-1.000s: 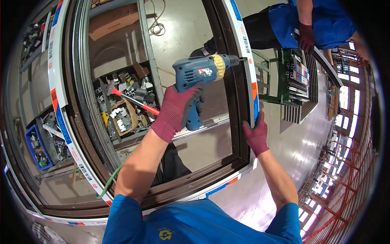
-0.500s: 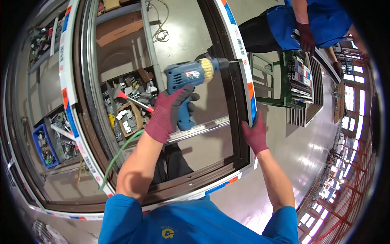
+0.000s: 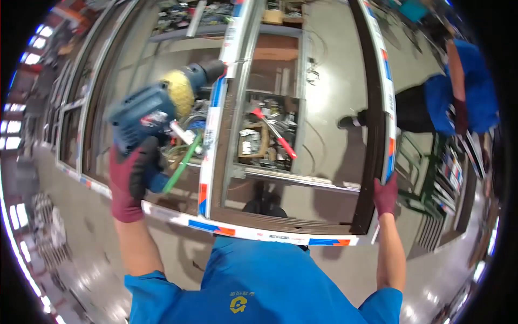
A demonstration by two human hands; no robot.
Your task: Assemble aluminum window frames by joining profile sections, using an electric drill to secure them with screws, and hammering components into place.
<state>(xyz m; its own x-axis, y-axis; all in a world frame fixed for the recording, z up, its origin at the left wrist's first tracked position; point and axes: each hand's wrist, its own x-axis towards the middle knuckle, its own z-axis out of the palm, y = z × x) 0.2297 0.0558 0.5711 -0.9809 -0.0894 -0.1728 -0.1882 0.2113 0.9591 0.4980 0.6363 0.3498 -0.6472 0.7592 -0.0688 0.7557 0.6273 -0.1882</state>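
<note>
A blue power drill (image 3: 143, 110) with a yellow wrap round its front is in my left hand (image 3: 132, 175), whose gloved fingers are closed about the handle. Its chuck reaches the taped long side of a dark brown window frame (image 3: 294, 224); I cannot tell whether the bit touches it. A green cord (image 3: 182, 164) hangs by the handle. My right hand (image 3: 386, 195), in a maroon glove, grips the frame's outer right edge near the close corner. White, blue and orange protective tape covers the frame's outer edges.
Below the frame's opening sit trays of metal fittings (image 3: 280, 116) and a red-handled tool (image 3: 278, 135). More frames (image 3: 73, 135) lie to the left. A co-worker in blue (image 3: 464, 86) stands at the right, by a green metal stand (image 3: 415, 173).
My left hand has carried the drill from the frame's right side across to its left side. The view has turned left. My right hand stays on the right edge.
</note>
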